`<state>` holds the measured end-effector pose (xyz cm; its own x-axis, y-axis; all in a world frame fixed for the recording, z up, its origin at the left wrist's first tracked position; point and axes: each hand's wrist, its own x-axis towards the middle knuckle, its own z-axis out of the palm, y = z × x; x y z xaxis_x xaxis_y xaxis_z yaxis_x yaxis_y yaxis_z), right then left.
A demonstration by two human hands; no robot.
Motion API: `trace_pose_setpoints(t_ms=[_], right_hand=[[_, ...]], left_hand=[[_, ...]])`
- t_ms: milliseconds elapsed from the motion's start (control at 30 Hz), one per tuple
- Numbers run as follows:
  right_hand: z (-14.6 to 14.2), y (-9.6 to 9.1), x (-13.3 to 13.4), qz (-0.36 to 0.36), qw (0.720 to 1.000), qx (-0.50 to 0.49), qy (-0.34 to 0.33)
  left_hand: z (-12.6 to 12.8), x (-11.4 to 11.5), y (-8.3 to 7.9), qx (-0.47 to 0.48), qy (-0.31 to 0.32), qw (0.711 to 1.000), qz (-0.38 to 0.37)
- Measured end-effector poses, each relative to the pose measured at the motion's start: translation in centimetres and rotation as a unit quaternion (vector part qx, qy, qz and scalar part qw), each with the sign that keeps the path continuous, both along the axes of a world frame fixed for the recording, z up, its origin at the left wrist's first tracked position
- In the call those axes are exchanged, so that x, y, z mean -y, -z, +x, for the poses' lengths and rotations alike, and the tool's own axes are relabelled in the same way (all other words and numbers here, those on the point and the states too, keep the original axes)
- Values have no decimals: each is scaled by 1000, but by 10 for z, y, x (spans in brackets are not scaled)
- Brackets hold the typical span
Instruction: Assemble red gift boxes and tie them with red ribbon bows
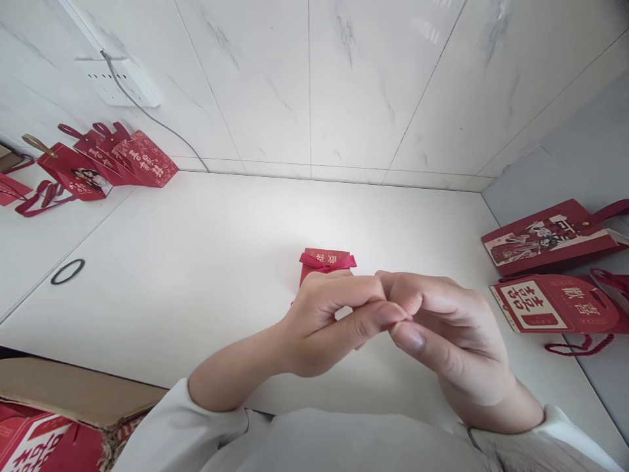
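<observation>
My left hand (339,321) and my right hand (447,334) meet in front of me above the white table, their thumb tips nearly touching. Each is closed in a pinch of thumb against index finger. Whatever the fingertips grip, if anything, is hidden or too small to name. Behind my left hand, a small red gift box (310,260) with gold lettering lies on the table. A pink-red ribbon bow (328,263) is tied across it. My left hand covers the near part of this box.
Red gift bags (147,160) stand at the back left, by a wall socket (118,82) with a grey cable. A dark ring-shaped band (67,271) lies at left. Two red boxes (555,305) line the right side. A cardboard carton (73,390) with red boxes sits front left.
</observation>
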<state>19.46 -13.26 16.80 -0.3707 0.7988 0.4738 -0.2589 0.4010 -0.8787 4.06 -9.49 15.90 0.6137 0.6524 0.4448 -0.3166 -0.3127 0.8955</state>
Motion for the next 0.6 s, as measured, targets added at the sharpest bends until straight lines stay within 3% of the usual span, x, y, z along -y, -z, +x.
trace_pose_setpoints(t_ms=[267, 600], right_hand=[[1, 1, 2, -19, 1000, 14, 14], [1, 1, 2, -23, 1000, 17, 8]], left_hand=[[1, -3, 1, 3, -1, 1000, 25], [1, -3, 5, 13, 26, 999, -18]])
